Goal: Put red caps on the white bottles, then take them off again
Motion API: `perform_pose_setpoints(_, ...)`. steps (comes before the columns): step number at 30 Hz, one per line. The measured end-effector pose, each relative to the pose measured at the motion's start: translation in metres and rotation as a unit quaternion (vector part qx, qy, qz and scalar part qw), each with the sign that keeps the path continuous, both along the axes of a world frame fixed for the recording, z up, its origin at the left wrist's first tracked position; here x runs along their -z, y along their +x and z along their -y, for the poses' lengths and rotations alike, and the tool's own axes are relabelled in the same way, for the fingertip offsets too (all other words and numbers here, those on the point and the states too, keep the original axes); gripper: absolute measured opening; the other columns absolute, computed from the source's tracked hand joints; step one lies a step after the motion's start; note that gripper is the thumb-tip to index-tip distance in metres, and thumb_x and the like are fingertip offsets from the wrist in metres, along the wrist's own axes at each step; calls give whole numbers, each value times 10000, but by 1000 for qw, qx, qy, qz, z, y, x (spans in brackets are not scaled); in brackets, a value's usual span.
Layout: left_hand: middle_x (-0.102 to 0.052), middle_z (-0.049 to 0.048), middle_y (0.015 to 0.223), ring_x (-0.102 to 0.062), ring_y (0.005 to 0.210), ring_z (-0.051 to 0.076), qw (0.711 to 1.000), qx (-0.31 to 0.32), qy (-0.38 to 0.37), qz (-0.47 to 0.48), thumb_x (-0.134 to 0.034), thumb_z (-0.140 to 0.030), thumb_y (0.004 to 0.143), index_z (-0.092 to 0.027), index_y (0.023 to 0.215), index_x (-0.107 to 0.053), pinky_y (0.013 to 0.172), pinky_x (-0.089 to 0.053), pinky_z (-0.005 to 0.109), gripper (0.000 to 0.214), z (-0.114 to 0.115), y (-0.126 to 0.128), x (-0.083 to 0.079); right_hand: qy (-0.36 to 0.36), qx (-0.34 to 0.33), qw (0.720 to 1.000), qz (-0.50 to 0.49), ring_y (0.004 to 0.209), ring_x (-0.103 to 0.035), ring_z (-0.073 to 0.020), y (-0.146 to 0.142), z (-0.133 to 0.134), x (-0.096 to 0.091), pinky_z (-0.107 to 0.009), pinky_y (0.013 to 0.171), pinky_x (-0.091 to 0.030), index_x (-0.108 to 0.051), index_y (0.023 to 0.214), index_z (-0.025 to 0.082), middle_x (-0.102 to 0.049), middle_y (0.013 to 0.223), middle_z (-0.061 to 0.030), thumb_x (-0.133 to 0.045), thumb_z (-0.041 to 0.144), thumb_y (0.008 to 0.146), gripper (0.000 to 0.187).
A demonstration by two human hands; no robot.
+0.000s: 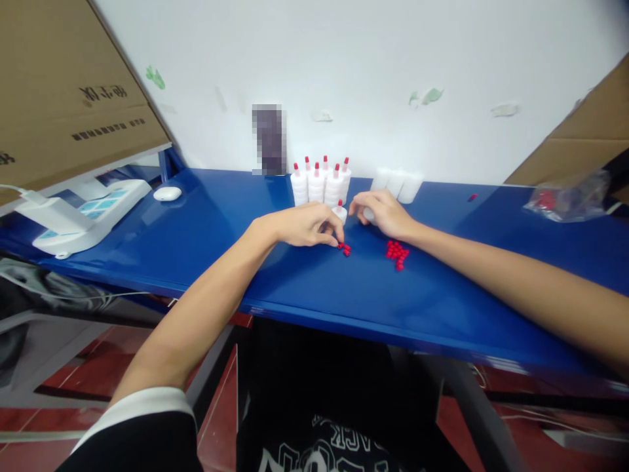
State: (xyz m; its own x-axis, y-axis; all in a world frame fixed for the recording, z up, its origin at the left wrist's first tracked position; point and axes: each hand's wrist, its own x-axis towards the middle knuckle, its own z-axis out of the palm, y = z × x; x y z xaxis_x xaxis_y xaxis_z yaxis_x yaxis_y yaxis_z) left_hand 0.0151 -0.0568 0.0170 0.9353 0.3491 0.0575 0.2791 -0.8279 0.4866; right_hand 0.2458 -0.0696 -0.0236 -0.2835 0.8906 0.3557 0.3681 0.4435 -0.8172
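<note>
My left hand [305, 225] rests on the blue table [304, 288], fingers curled, its fingertips pinching at a few small red caps [344, 248]. My right hand [386, 213] is closed round a small white bottle [368, 215] lying by it. Between both hands stands a white bottle with a red cap [339, 210]. A heap of several red caps [397, 253] lies just in front of my right hand. Behind the hands stands a group of several capped white bottles [320, 183], and to their right a few uncapped white bottles [397, 184].
A white power strip with an adapter [83, 216] and a white oval object [167, 193] lie at the left end. Cardboard boxes stand at left [69, 85] and right [584, 144]. A clear plastic bag [565, 196] lies far right. A lone red cap [472, 196] sits near the wall.
</note>
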Motion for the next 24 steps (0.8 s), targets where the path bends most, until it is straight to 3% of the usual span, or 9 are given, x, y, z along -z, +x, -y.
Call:
perform_pose_setpoints(10, -725, 30, 772, -609, 646, 120, 998, -20, 62, 26, -663, -199, 876, -176, 919, -791, 634, -436, 265, 136, 3, 1, 1, -4, 2, 1000, 4, 509, -476, -140, -1, 2, -1, -305, 586, -376, -670, 685, 190, -547, 492, 8, -495, 348, 938, 345)
perform_pose_setpoints(16, -684, 19, 706, -586, 588, 110, 998, -14, -59, -26, -698, -257, 869, -159, 1138, -782, 581, -437, 243, 298, 4, 2, -2, 2, 1, 1000, 6, 510, -473, -139, -1, 1, 0, -305, 595, -374, -667, 684, 186, -540, 489, 7, -494, 346, 939, 348)
perform_pose_setpoints(24, -721, 35, 716, -567, 566, 104, 994, -20, -109, 0, -738, -310, 866, -184, 1015, -829, 539, -423, 244, 215, -4, 3, 7, -7, -3, 1000, 4, 503, -484, -140, 0, 0, 0, -302, 599, -397, -678, 694, 188, -545, 483, 13, -493, 353, 957, 363)
